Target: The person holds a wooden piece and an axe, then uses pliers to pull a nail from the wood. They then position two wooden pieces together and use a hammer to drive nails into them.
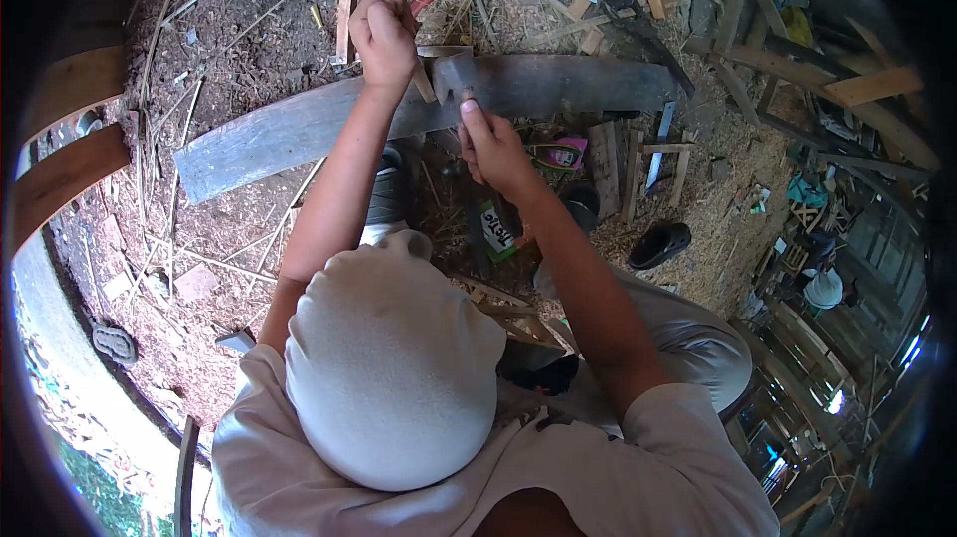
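Curving in at the far left were two brown wooden pieces, one above the other. Next, near the wall, lay one grey shoe sole. One long grey board stretched across the littered ground in front of the person, its left end nearer to them than its right. Of the two hands, the left grip was raised over the board's far edge, fingers curled tightly into a fist; I could not tell what, if anything, it enclosed. Just beside it, over the board, showed one short wooden piece. The right grip was closed, thumb laid forward, around one tool, whose grey head stood over the middle of the board; whether the two touched was unclear. Farther right came one packet with white lettering, one pink packet, one loose black shoe and one metal strip.
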A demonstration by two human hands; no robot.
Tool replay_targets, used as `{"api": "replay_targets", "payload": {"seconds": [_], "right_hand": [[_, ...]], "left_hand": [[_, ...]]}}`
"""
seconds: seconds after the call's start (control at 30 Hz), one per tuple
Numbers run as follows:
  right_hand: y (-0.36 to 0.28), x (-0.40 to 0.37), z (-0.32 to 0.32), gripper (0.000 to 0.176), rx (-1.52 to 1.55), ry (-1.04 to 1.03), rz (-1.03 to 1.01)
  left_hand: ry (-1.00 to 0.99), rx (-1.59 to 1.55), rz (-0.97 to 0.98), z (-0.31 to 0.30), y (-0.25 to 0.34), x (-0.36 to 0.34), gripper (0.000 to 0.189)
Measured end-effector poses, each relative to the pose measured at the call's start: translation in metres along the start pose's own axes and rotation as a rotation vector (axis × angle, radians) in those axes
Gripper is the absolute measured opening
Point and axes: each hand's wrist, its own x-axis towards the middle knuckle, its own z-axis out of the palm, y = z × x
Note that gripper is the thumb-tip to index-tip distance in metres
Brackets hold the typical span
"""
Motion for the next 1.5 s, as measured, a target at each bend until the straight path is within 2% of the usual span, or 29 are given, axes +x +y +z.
{"api": "replay_targets", "payload": {"seconds": [0.07,0.1,0.17,0.2,0.27,0.3,0.37,0.4,0.47,0.57,0.6,0.67,0.8,0.87,0.9,1.0,1.13,1.2,1.23,1.3,1.47,1.5], "right_hand": [[-0.009,0.002,-0.017,0.058,0.309,-0.114,0.309],[-0.008,0.005,-0.025,0.058,0.306,-0.108,0.304],[-0.005,0.012,-0.038,0.059,0.58,-0.207,0.406],[-0.008,0.01,-0.036,0.059,0.579,-0.204,0.399],[-0.018,0.002,-0.023,0.055,0.302,-0.104,0.251],[-0.021,-0.002,-0.016,0.055,0.303,-0.107,0.256],[-0.025,-0.01,-0.003,0.051,0.187,-0.015,-0.012],[-0.023,-0.013,0.003,0.051,0.191,-0.02,-0.008],[-0.02,-0.013,0.012,0.048,0.004,0.116,-0.199],[0.026,0.003,0.022,0.049,0.02,0.099,-0.193],[0.028,0.002,0.023,0.049,0.018,0.096,-0.196],[0.03,-0.001,0.023,0.045,0.069,0.069,-0.05],[0.025,-0.001,0.004,0.05,0.046,0.021,-0.038],[0.019,0.005,-0.022,0.06,0.422,-0.182,0.224],[0.024,0.013,-0.033,0.068,0.506,-0.226,0.287],[0.022,0.017,-0.042,0.067,0.59,-0.289,0.331],[0.017,0.005,-0.025,0.066,0.593,-0.236,0.301],[0.013,-0.002,-0.015,0.061,0.503,-0.181,0.156],[0.011,-0.005,-0.009,0.061,0.507,-0.184,0.162],[0.005,-0.008,-0.001,0.058,0.294,-0.087,0.092],[0.041,0.008,-0.009,0.057,0.344,-0.112,0.09],[0.041,0.013,-0.015,0.059,0.388,-0.12,0.071]], "left_hand": [[-0.028,0.016,-0.008,-0.003,0.0,0.0,0.028],[-0.06,-0.011,-0.023,-0.002,-0.001,0.0,0.029],[-0.094,-0.027,-0.019,0.002,-0.004,0.001,0.029],[-0.098,-0.032,-0.014,0.004,-0.004,0.001,0.029],[-0.066,0.003,-0.022,0.004,-0.006,0.002,0.029],[-0.063,0.008,-0.026,0.004,-0.004,0.002,0.029],[-0.029,0.072,-0.02,0.003,0.002,0.004,0.027],[-0.028,0.078,-0.022,0.0,0.0,0.004,0.027],[0.007,0.005,-0.008,0.0,-0.003,0.006,0.028],[0.018,-0.01,-0.004,0.001,-0.006,0.004,0.028],[0.025,-0.012,0.0,-0.001,-0.004,0.004,0.029],[0.008,0.005,-0.018,-0.002,0.001,0.002,0.028],[-0.049,-0.077,-0.075,-0.011,-0.007,0.006,0.027],[-0.083,-0.142,-0.076,-0.007,-0.01,0.004,0.027],[-0.141,-0.107,-0.058,-0.004,-0.012,0.003,0.027],[-0.213,0.039,0.03,0.008,-0.006,0.003,0.028],[-0.181,0.0,-0.009,0.007,-0.008,0.009,0.03],[-0.151,0.036,-0.046,0.006,-0.011,0.012,0.03],[-0.142,-0.003,-0.076,0.006,-0.012,0.014,0.03],[-0.107,-0.051,-0.095,0.003,-0.016,0.02,0.03],[-0.09,-0.193,-0.22,-0.01,-0.024,0.031,0.028],[-0.089,-0.145,-0.213,-0.007,-0.027,0.032,0.032]]}}
